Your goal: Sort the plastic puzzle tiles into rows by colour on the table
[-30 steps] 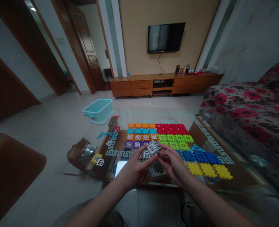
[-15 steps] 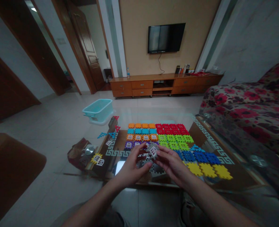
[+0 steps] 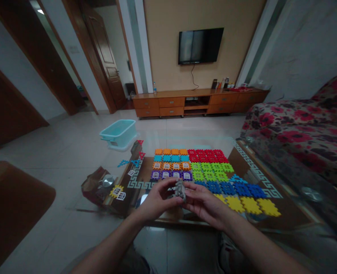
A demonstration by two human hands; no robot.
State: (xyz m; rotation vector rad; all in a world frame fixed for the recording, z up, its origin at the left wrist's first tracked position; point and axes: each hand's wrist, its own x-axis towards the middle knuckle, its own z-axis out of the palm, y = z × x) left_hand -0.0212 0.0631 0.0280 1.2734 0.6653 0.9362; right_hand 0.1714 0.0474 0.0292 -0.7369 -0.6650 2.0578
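Grey tile [image 3: 180,190], gripped by left hand [image 3: 159,199] and right hand [image 3: 205,205], teal tub [image 3: 118,133] on floor [image 3: 57,152]

Wall: tan paint [image 3: 162,45], wall-mounted television [image 3: 201,46]
Floor: pale glossy tiles [image 3: 57,152]
Furniture: low wooden cabinet [image 3: 171,101], red floral sofa [image 3: 294,125]
Door: dark wood [image 3: 100,57], left
Light: small ceiling lamp [image 3: 40,11]

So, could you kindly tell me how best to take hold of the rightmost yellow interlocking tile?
Pinch the rightmost yellow interlocking tile by its notched outer edges, coming from above and the right. It lies flat on the glass table top, so the notches offer the best purchase, and the neighbouring yellow tile sits close on its left.
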